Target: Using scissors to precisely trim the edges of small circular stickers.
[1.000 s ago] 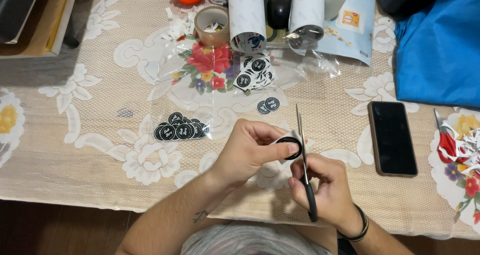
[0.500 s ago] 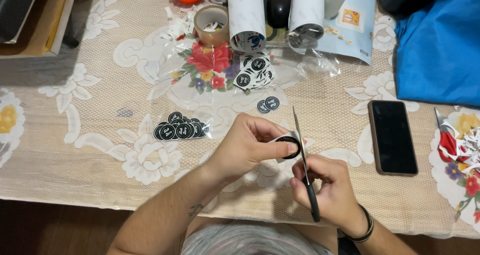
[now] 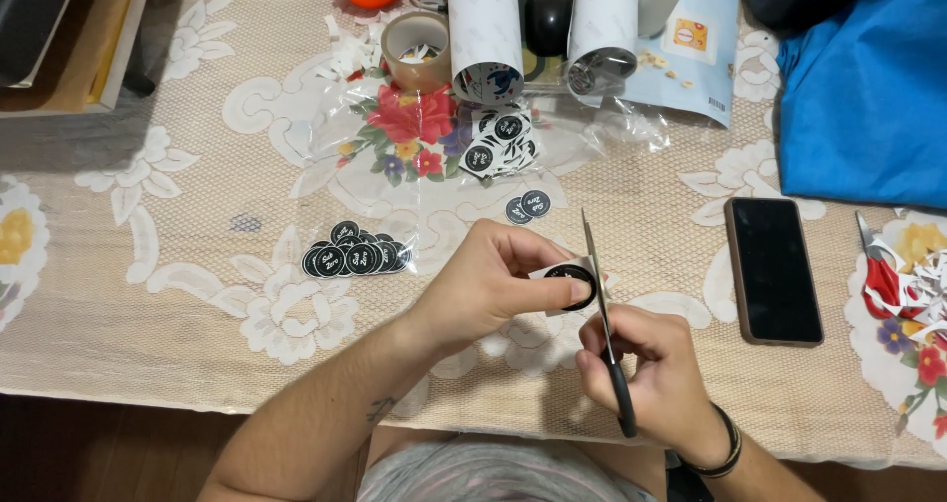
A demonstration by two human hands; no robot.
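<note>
Cutting step in hand: left hand (image 3: pixel 488 290) pinches a round black sticker (image 3: pixel 570 285) on its white backing, right hand (image 3: pixel 651 374) grips scissors (image 3: pixel 604 315), blades at the sticker's right edge. Next likely calls for turning the sticker to trim around. Cut stickers (image 3: pixel 355 257) lie left of the hands.

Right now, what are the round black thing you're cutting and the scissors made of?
The round black sticker in the left hand looks like glossy printed paper: thin, flat, with a white border left around it. The scissors in the right hand seem to have shiny grey metal blades and dark handles, probably plastic, though the fingers hide most of them.
</note>
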